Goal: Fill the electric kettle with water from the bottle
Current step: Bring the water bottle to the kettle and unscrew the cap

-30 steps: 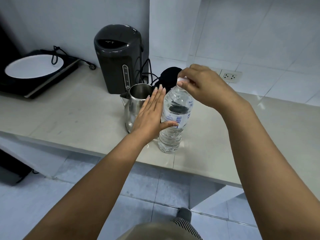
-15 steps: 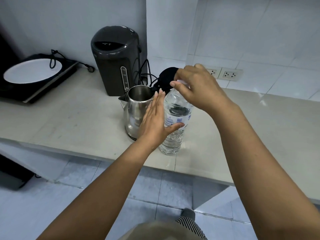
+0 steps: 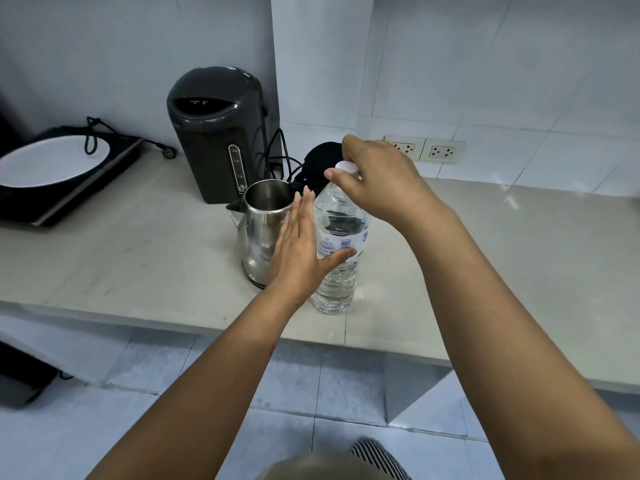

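Note:
A clear plastic water bottle (image 3: 337,271) stands upright near the front edge of the counter (image 3: 138,251), its white cap (image 3: 346,167) on top. My right hand (image 3: 377,181) pinches that cap from above. My left hand (image 3: 301,251) lies flat against the bottle's left side, fingers straight, thumb across the label. Just left of the bottle stands the steel electric kettle (image 3: 259,230), lid off, its open mouth showing. The black kettle lid (image 3: 322,161) lies behind the bottle, partly hidden by my right hand.
A tall dark water dispenser (image 3: 216,133) stands behind the kettle, with black cords (image 3: 277,157) beside it. A black cooktop with a white plate (image 3: 45,164) sits at the far left. Wall sockets (image 3: 426,148) are at the back right. Below the counter edge is tiled floor.
My right hand has shifted on the cap, which now shows more between the fingers. My left hand stays against the bottle. The view has tilted slightly.

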The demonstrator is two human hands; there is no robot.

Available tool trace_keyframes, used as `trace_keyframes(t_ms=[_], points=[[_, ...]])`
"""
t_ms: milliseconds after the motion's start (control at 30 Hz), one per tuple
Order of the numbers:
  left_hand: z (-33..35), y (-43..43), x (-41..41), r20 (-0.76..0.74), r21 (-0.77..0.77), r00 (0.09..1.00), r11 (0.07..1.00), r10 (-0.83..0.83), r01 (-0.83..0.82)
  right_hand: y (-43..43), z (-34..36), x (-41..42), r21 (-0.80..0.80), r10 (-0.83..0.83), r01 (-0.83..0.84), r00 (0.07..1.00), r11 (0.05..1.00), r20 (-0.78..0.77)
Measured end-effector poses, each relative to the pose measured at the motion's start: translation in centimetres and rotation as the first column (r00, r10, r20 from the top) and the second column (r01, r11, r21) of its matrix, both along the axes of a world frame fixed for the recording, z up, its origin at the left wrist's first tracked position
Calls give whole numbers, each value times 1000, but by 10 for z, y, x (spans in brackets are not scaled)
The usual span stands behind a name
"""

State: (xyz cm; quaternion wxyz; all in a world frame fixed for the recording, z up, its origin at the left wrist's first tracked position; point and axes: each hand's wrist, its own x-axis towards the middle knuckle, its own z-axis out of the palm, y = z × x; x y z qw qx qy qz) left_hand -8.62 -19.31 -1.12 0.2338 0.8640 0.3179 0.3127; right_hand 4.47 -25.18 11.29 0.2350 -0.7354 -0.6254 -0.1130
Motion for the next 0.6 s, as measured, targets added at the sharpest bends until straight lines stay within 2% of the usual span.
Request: trace_keyframes(t_ms=[233, 333, 467, 600], points=[[2, 1, -1, -16, -14, 1000, 1000, 5, -5, -1, 10, 12, -190, 128, -141, 988, 972, -82], [6, 0, -1, -29, -36, 999, 999, 16, -17, -2, 13, 16, -147, 92, -101, 994, 984, -65], [10, -4, 0, -45, -44, 998, 998, 34, -36, 3, 9, 13, -51, -60, 59, 998, 997, -20], [9, -7, -1, -65, -33, 996, 998, 54, -56, 6, 9, 13, -56, -18, 17, 1000, 998, -14]])
